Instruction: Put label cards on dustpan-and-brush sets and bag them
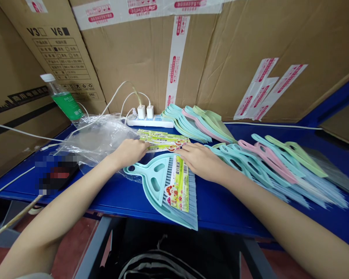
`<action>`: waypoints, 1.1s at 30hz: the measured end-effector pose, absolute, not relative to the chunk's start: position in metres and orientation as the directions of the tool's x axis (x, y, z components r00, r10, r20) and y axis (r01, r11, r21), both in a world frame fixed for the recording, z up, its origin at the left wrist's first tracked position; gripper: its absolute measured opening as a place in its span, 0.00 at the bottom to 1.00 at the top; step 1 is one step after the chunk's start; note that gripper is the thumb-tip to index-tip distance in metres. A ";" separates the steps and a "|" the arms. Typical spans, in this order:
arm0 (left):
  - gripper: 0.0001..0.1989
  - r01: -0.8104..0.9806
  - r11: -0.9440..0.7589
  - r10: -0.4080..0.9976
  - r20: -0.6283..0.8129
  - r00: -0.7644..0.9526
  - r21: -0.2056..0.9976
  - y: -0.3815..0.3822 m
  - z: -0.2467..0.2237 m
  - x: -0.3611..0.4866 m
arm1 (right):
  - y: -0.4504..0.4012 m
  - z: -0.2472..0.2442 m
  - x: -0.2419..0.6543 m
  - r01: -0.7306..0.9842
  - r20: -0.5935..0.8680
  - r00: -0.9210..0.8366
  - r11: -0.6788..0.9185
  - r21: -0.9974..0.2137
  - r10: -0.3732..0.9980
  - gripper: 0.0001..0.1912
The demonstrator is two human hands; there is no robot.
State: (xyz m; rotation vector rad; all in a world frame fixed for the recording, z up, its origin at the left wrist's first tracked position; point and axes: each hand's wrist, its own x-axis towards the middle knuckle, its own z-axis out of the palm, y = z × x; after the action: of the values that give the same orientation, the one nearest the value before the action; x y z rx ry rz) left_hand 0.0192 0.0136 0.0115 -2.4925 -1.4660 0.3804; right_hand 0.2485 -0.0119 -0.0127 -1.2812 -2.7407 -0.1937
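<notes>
Blue tabletop [110, 199], cardboard [133, 54] behind. Pwr strip [155, 123], rear; clear bags [97, 135] crowding L hand [130, 151]; brushes [275, 162] R of R hand [200, 159]. Dustpan-brush set [163, 192], front ctr. Hands apart, both at label stack [163, 138]; grip: can't tell.

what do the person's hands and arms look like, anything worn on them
The left hand and right hand are ungloved and look unadorned. Both forearms are bare; a pale edge, perhaps a sleeve, shows at bottom left.

One left hand [130, 152], one right hand [203, 159], one bottle [66, 102], one power strip [158, 123], two chargers [141, 112]; several dustpans [198, 123], brushes [269, 161] and labels [163, 140], overlapping too much to count.
</notes>
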 end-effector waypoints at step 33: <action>0.15 0.817 -0.482 0.876 -0.162 0.454 -0.317 0.011 0.012 0.022 | -0.013 -0.014 0.249 0.748 0.164 -0.663 0.656 0.104 0.730 0.19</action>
State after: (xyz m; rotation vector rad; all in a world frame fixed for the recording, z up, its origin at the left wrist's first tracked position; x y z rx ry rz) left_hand 0.0221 0.0110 0.0122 -2.5083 -1.4793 0.4528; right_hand 0.2489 -0.0131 -0.0141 -1.2357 -2.7598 -0.2471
